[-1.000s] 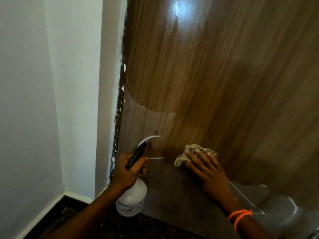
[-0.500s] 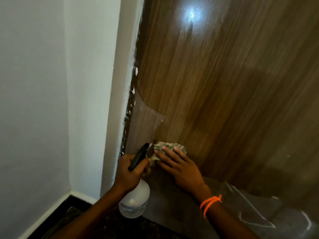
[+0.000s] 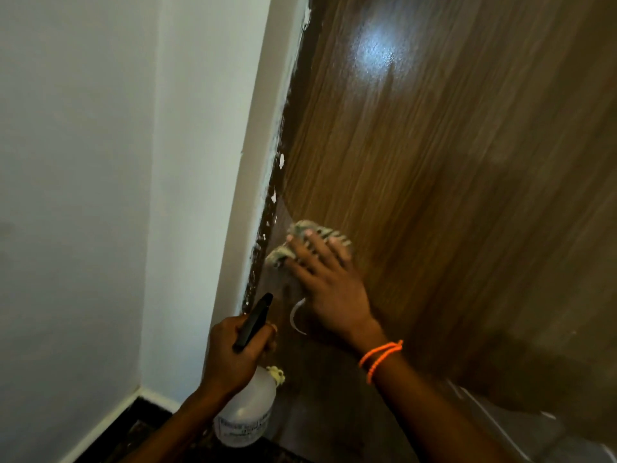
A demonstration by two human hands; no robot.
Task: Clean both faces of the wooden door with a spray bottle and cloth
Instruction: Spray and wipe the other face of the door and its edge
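Mid-wipe on the wooden door (image 3: 450, 195), low by the hinge-side edge; other face out of view, likely left. Right hand (image 3: 330, 282) spread flat, pressing cloth (image 3: 302, 237) onto wood. Left hand (image 3: 230, 355) wrapped round spray bottle (image 3: 245, 412), parked just below.

Bare forearms; an orange beaded bracelet (image 3: 380, 358) circles the right wrist.

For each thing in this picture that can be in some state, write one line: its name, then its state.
Wooden door: glossy, with a bright glare spot near the top.
Cloth: crumpled, pressed flat to the door near its left edge.
Spray bottle: upright, nozzle toward the door.
Left hand: grips the bottle's neck.
Right hand: fingers straight, pressing the cloth.
Orange wristband: on the right wrist.
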